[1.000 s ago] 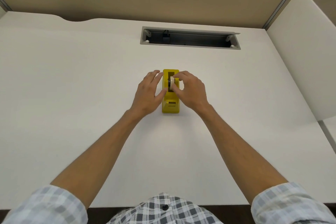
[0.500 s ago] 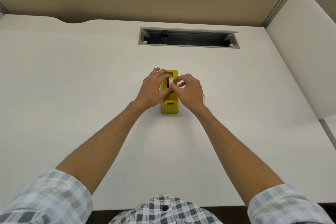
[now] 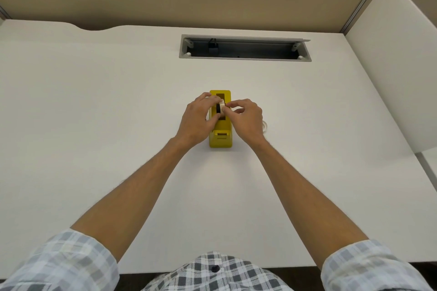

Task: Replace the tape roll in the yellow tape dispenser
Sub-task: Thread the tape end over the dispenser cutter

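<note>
The yellow tape dispenser (image 3: 221,139) stands in the middle of the white desk, its cutter end toward me. A pale tape roll (image 3: 221,107) on a black core sits upright just above the dispenser's open slot. My left hand (image 3: 197,120) grips the roll from the left side. My right hand (image 3: 247,119) pinches the roll's right side with thumb and forefinger. Another tape roll (image 3: 265,126) lies flat on the desk behind my right hand, mostly hidden.
A grey cable tray (image 3: 244,48) is cut into the desk (image 3: 94,113) behind the dispenser. A beige partition wall runs along the back. A white side panel (image 3: 397,66) rises at the right edge.
My left hand moved from the dispenser's side up onto the tape roll. The roll now sits higher, above the slot, held between both hands.
</note>
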A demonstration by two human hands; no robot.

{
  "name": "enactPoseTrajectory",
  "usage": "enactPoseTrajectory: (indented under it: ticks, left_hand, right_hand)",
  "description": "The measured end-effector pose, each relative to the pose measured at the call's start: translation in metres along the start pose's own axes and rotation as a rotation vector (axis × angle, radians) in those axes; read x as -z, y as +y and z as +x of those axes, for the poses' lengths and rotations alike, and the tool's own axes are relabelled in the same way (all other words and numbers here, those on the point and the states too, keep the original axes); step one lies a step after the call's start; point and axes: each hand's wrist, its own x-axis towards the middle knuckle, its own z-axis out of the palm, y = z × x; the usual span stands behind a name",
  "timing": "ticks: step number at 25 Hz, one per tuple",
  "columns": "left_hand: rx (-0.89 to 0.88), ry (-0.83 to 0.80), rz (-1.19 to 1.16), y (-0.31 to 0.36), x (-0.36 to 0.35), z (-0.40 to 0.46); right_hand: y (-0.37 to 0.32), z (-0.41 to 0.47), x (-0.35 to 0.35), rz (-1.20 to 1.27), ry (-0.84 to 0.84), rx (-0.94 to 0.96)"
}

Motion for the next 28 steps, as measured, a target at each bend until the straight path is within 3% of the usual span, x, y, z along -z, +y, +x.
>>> enactPoseTrajectory:
  ticks: [7,28]
  left_hand:
    - [0.044,-0.094,0.090,-0.002,0.000,0.011]
    - [-0.021,-0.008,0.052,-0.001,-0.001,0.003]
  right_hand:
    - [0.003,-0.001,-0.002,0.017,0.001,-0.006]
    - [-0.002,-0.001,-0.004,-0.034,0.045,-0.029]
